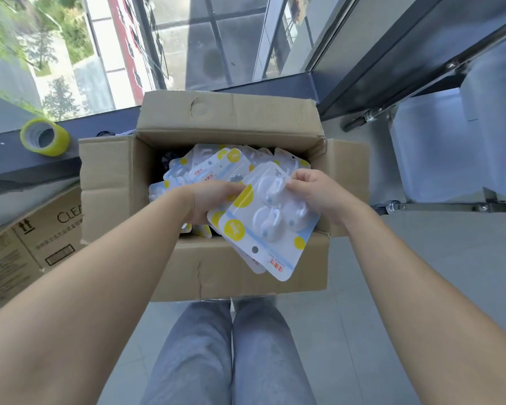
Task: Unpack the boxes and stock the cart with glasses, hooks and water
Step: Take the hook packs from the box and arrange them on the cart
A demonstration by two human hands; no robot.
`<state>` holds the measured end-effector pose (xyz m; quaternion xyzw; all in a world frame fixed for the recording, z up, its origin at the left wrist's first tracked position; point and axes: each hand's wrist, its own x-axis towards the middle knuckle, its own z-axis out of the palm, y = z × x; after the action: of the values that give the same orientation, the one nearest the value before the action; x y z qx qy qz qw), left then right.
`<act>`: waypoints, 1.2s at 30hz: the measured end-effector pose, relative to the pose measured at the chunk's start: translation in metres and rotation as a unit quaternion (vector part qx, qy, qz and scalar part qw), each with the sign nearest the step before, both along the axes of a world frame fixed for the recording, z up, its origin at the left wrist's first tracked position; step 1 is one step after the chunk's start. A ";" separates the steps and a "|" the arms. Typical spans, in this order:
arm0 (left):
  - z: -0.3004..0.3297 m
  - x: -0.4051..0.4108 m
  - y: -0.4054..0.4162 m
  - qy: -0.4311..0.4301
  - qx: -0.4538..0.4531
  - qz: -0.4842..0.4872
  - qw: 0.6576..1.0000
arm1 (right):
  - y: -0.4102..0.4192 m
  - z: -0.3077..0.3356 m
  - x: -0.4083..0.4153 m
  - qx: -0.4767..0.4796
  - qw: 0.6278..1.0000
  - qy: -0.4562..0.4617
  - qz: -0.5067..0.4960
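- We have an open cardboard box [202, 267] on the floor just in front of our knees, all four flaps folded outward, its far flap leaning toward the window sill.
- Inside the box lies a loose heap of hook packs [205, 168], white cards with yellow dots and clear blisters, piled at all angles and filling most of what we can see of the inside.
- Our left hand [214, 201] reaches into the box from the near left; its fingers curl round the left edge of a small stack of packs, thumb side hidden under the cards.
- Our right hand [313, 191] pinches the far right corner of the top pack [268, 229], fingers curled on the blister side.
- That top pack holds white plastic hooks under a clear blister and sits tilted over the near right corner of the box, its lower end hanging past the near flap.
- A second carton [27, 249], shut and printed with black text and arrows, stands on the floor against the left side of the open box.
- A roll of yellow tape [45, 137] rests on the dark window sill at the far left.
- At the far right we see a pale, blurred cart [450, 147] with a metal frame; what it carries we cannot tell.
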<state>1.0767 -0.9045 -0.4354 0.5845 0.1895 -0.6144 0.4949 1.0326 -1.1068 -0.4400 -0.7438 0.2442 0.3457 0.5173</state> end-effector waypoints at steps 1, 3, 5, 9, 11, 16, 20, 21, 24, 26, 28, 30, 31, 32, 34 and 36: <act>0.001 -0.003 -0.002 -0.013 0.001 -0.016 1.000 | 0.002 -0.002 -0.002 0.000 1.000 -0.005 0.000; 0.002 -0.009 -0.002 -0.023 -0.015 -0.036 0.999 | 0.007 -0.004 -0.005 0.001 1.000 -0.015 -0.013; -0.003 -0.014 0.002 0.022 -0.054 -0.023 0.998 | 0.009 -0.006 -0.009 0.005 0.999 -0.027 -0.035; -0.013 -0.020 0.011 0.072 -0.095 -0.004 0.993 | 0.007 -0.009 -0.019 -0.006 0.999 -0.025 -0.039; -0.014 -0.022 0.011 0.057 -0.107 -0.010 0.993 | 0.007 -0.012 -0.026 -0.026 0.998 -0.025 -0.056; -0.008 -0.025 -0.004 -0.004 -0.080 -0.110 0.991 | -0.002 -0.006 -0.044 -0.057 0.992 -0.022 -0.107; -0.004 -0.029 -0.025 -0.008 -0.099 -0.119 0.988 | -0.040 0.015 -0.063 0.060 0.986 0.016 -0.154; -0.002 -0.030 -0.035 -0.009 -0.105 -0.121 0.987 | -0.053 0.018 -0.069 0.098 0.979 0.033 -0.174; 0.003 -0.039 -0.075 -0.025 -0.097 -0.103 0.990 | -0.090 0.024 -0.094 0.158 0.965 0.075 -0.197; 0.009 -0.049 -0.107 -0.055 -0.069 -0.044 0.995 | -0.115 0.023 -0.118 0.210 0.948 0.080 -0.227; 0.012 -0.064 -0.140 -0.083 -0.042 0.018 0.995 | -0.140 0.021 -0.144 0.253 0.926 0.071 -0.271; 0.015 -0.083 -0.175 -0.102 -0.025 0.050 0.993 | -0.162 0.019 -0.173 0.258 0.914 0.061 -0.307; 0.019 -0.094 -0.194 -0.106 -0.022 0.059 0.992 | -0.172 0.019 -0.186 0.256 0.907 0.058 -0.331; 0.022 -0.105 -0.212 -0.103 -0.021 0.064 0.992 | -0.182 0.019 -0.200 0.255 0.895 0.054 -0.363; 0.032 -0.128 -0.247 -0.105 -0.022 0.064 0.992 | -0.203 0.020 -0.226 0.272 0.861 0.028 -0.428; 0.047 -0.145 -0.276 -0.122 -0.023 0.048 0.991 | -0.223 0.026 -0.244 0.283 0.834 0.001 -0.473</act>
<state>0.9317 -1.1806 -0.3887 0.6341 0.1414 -0.5182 0.5562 0.7882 -1.3299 -0.4144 -0.3581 0.4588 0.1136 0.8052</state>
